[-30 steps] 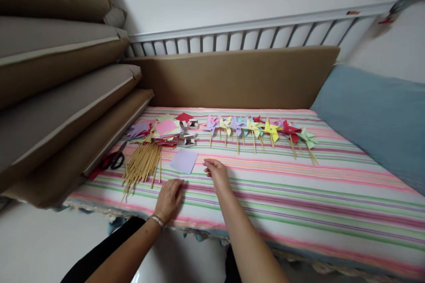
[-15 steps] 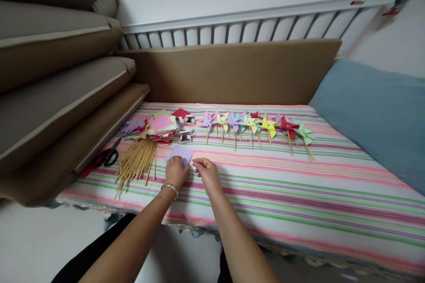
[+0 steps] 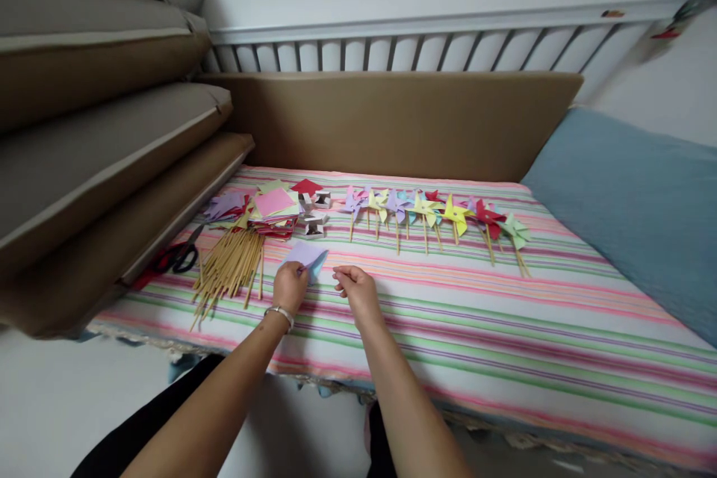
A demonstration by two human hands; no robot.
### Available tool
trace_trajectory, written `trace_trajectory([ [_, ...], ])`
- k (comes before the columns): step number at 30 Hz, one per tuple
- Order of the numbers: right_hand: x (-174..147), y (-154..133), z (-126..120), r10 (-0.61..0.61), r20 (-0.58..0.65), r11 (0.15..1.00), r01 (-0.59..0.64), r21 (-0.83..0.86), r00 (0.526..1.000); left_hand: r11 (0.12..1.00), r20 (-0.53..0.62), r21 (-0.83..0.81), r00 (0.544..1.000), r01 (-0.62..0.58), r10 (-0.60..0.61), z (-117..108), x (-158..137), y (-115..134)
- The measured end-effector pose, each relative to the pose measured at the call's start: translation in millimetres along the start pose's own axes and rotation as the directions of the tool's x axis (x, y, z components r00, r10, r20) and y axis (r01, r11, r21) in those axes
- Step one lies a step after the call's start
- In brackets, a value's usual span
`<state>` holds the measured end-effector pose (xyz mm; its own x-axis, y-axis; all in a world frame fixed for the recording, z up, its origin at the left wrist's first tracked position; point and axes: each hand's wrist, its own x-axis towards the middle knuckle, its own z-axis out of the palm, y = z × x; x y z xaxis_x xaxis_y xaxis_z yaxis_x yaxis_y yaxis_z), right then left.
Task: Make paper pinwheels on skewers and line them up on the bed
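Observation:
My left hand (image 3: pixel 290 285), with a bracelet at the wrist, pinches the near edge of a lilac paper square (image 3: pixel 307 254). The sheet is lifted off the cloth, and a light blue part shows at its right corner. To the right of it, just apart from the paper, is my right hand (image 3: pixel 357 290). Its thumb and forefinger are pressed together; whatever may be between them is too small to tell. Close to my left hand lies a bundle of thin wooden sticks (image 3: pixel 232 265). Behind the sticks is a stack of coloured paper squares (image 3: pixel 273 204).
Scissors (image 3: pixel 184 256) lie left of the sticks. Small open boxes (image 3: pixel 314 224) stand beside the paper stack. Paper pinwheels (image 3: pixel 426 210) on sticks lie in a row at the back. Stacked cushions (image 3: pixel 112 134) rise on the left; a blue cushion (image 3: pixel 632 194) leans right.
My left hand has drawn the lilac paper's near edge up off the cloth, showing light blue at its corner. My right hand has moved slightly right, away from the paper.

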<state>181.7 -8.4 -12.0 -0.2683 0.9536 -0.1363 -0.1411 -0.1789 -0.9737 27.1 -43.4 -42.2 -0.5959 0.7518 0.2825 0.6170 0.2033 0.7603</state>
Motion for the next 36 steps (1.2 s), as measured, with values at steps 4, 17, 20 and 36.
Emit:
trace_trajectory([
  [4, 1, -1, 4, 0.008, 0.0, 1.0, -0.008, 0.02, 1.0, 0.974, -0.062, -0.212, 0.994, 0.08, -0.095, -11, 10, 3],
  [17, 0, -1, 27, 0.155, 0.073, 0.907, -0.171, 0.385, 0.985, 0.279, 0.266, -0.905, 0.939, 0.321, -0.216, -38, 11, 62],
  [20, 2, -4, 27, 0.167, 0.106, 0.854, -0.198, 0.48, 0.98, 0.205, 0.364, -0.896, 0.917, 0.393, -0.165, -34, 3, 60],
  [36, 17, -10, 17, -0.045, 0.195, 0.999, 0.04, 0.031, 0.98, 0.357, 0.732, -0.603, 0.673, 0.713, -0.107, -47, 29, 19],
])
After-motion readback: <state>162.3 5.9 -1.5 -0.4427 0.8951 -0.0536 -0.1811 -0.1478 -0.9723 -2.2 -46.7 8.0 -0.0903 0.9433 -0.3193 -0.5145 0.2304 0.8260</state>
